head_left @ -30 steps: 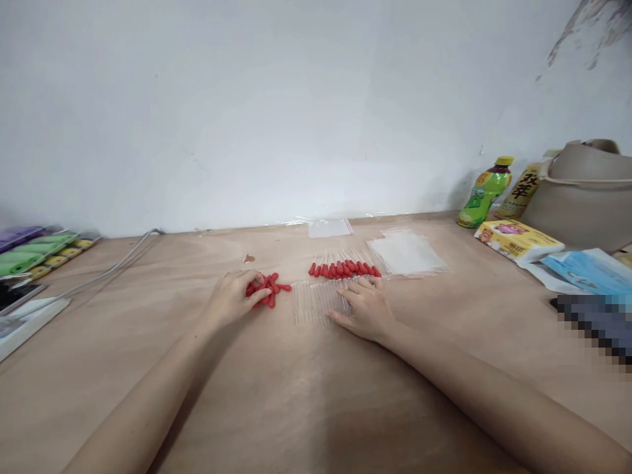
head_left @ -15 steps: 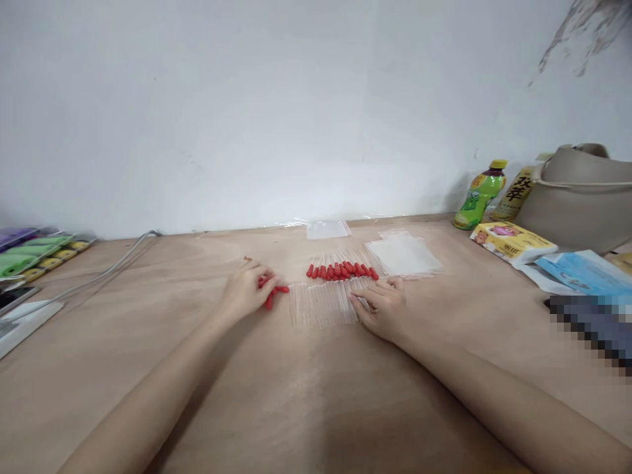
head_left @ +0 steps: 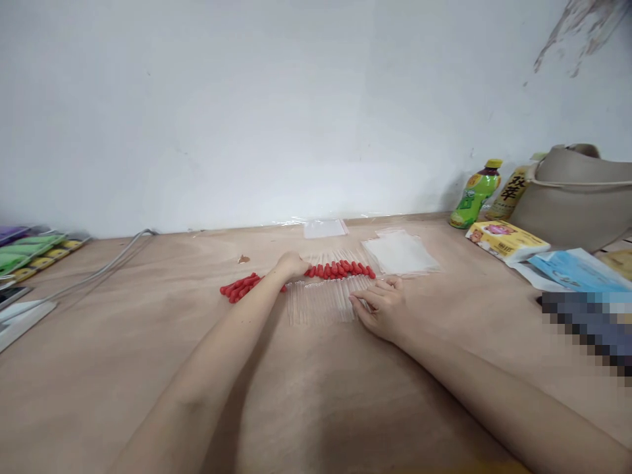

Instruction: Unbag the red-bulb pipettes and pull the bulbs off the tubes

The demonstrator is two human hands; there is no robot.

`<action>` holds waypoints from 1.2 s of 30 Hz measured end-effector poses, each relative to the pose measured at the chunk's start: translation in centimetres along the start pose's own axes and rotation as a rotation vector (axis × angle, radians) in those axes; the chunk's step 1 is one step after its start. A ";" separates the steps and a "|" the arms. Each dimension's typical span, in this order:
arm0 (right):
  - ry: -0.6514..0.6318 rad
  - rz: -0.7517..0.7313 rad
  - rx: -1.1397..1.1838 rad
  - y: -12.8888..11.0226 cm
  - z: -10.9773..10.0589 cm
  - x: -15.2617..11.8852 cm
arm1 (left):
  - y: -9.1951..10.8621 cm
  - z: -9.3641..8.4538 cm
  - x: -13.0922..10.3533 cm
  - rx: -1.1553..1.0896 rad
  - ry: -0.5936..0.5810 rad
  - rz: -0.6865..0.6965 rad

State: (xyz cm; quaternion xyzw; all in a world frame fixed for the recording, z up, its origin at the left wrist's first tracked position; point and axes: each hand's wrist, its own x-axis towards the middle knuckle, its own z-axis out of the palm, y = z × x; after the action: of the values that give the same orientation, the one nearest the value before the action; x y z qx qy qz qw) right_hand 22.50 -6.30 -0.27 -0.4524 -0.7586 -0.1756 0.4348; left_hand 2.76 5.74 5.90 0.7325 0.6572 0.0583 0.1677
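Note:
My left hand is at the left end of a row of red rubber bulbs, its fingertips turned away and mostly hidden. Thin clear tubes fan out behind that row, apparently joined to the bulbs. In front lies a row of loose, thin clear tubes, side by side. My right hand rests at their right end, thumb and fingers apart, with no object visible in its grasp. A pile of loose red bulbs lies to the left, partly behind my left forearm.
Clear plastic bags are stacked behind my right hand, and another bag lies by the wall. A green bottle, yellow box, blue packet and beige bag stand right. A grey cable runs left.
My left hand has moved right and away from me, from the loose red bulbs to the left end of the row. My right hand has stayed by the tubes.

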 end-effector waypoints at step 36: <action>-0.148 -0.317 0.227 -2.7 0.8 0.1 | -4.8 5.9 -12.2 0.009 0.601 0.951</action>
State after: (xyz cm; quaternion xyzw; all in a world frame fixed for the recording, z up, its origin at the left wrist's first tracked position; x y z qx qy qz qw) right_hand 19.79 -7.22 -0.29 -0.2873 -0.8651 -0.1214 0.3928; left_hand -1.50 -6.88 0.47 0.9000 0.2737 0.3309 -0.0746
